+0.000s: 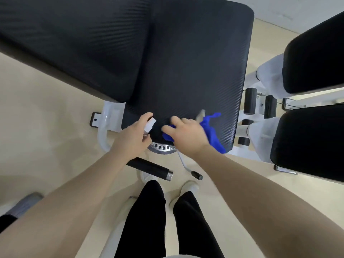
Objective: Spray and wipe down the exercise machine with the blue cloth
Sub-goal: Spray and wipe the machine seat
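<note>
- While the right hand (186, 134) lies palm down with fingers spread and slightly bent, it presses the blue cloth (210, 133) onto the near edge of the black seat pad (186, 71) of the exercise machine.
- Part of the cloth bunches under the palm; the rest trails out to the right along the pad's edge.
- The left hand (133, 135) is curled around a small white spray bottle (149, 124), its thumb side up, just beside the right hand at the pad's near left corner.
- A second black pad (74, 43) slopes away at the upper left.
- Below the hands sit a perforated metal adjuster plate (162, 147), a black handle grip (149, 168) and a thin white lever (186, 164).
- The white frame (104, 135) stands on a pale floor (37, 118).
</note>
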`<state>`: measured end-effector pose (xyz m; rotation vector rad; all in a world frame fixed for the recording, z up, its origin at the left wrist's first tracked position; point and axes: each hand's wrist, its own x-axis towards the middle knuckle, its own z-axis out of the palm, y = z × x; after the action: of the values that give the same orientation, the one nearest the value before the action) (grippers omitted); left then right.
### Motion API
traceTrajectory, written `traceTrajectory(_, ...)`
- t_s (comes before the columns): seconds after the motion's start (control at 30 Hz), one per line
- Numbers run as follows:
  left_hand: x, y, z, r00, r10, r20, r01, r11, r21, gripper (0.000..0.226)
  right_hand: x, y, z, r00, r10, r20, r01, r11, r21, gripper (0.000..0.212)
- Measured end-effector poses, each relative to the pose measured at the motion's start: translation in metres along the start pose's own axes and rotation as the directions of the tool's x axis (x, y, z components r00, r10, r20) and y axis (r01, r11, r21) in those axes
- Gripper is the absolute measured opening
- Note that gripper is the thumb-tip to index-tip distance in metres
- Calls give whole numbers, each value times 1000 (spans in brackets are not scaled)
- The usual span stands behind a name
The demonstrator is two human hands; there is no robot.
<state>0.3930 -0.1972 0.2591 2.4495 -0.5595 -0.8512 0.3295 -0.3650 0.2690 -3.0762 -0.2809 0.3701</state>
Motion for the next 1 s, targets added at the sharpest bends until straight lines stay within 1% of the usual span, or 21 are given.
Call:
traceTrajectory(0.07, -3, -5, -1, 999, -33, -32, 31, 998, -59, 67, 29, -18, 7, 996, -71, -60, 74, 996, 53, 36)
traceTrajectory(0.1, -4, -7, -3, 997, -67, -46, 63, 995, -80, 67, 37, -22, 6, 993, -75, -90, 80, 996, 46, 34)
traceTrajectory(0.17, -5, -10, -9, 994, -104, -43, 101, 993, -65, 65, 34, -15, 7, 995, -91, -50, 93, 995, 37, 32)
traceTrajectory(0.2, -6, -10, -11, 994, -101, -30, 99, 994, -45, 65, 23, -6, 8, 995, -103, -9, 104, 993, 53, 33)
traceTrajectory(0.23, -6, -7, -12, 996, -90, -22, 89, 995, -34, 65, 9, 5, 9, 995, -96, -2, 96, 994, 59, 34)
traceTrajectory(0.4, 1, 22, -9, 1000, -17, 6, 18, 998, -66, 74, -69, 66, 3, 989, 144, -17, -141, 984, 111, 34)
traceTrajectory(0.47, 4, 29, -5, 1000, 3, 14, -2, 998, -63, 75, -71, 66, 0, 980, 197, -24, -194, 976, 101, 33)
traceTrajectory(0.5, 5, 31, -3, 1000, 9, 9, -9, 999, -53, 72, -61, 60, 1, 978, 208, -35, -204, 975, 87, 33)
traceTrajectory(0.57, 6, 33, -2, 999, 24, -22, -24, 999, -25, 58, -27, 35, 5, 981, 181, -68, -174, 980, 93, 34)
traceTrajectory(0.63, 10, 32, -2, 998, 23, -61, -25, 999, -24, 48, 7, 9, 9, 986, 105, -126, -96, 992, 78, 33)
traceTrajectory(0.7, 14, 29, -3, 995, -11, -100, 8, 1000, -27, 45, 19, 2, 10, 988, 38, -152, -30, 998, 56, 30)
traceTrajectory(0.73, 17, 26, -5, 993, -27, -118, 25, 999, -21, 45, 16, 10, 10, 991, 25, -131, -18, 998, 54, 28)
traceTrajectory(0.77, 20, 23, -6, 990, -37, -134, 35, 999, -15, 47, 8, 25, 7, 993, 50, -108, -44, 997, 56, 27)
traceTrajectory(0.8, 22, 23, -7, 989, -45, -144, 43, 999, -18, 49, -3, 47, 2, 988, 130, -88, -124, 990, 66, 25)
traceTrajectory(0.83, 24, 23, -7, 988, -45, -145, 42, 999, -21, 52, -14, 71, -5, 964, 251, -85, -246, 967, 66, 24)
traceTrajectory(0.9, 30, 32, -7, 991, -28, -131, 25, 999, -30, 56, -31, 115, -19, 859, 509, -59, -507, 861, 37, 23)
traceTrajectory(0.93, 34, 37, -6, 992, -18, -124, 14, 999, -34, 56, -32, 129, -21, 812, 583, -22, -582, 812, 43, 22)
traceTrajectory(0.97, 36, 41, -5, 993, -8, -115, 4, 999, -33, 55, -28, 130, -20, 788, 615, -18, -614, 788, 53, 20)
traceTrajectory(1.0, 40, 46, -5, 994, 0, -106, -3, 1000, -30, 54, -19, 118, -17, 787, 616, -30, -614, 787, 56, 18)
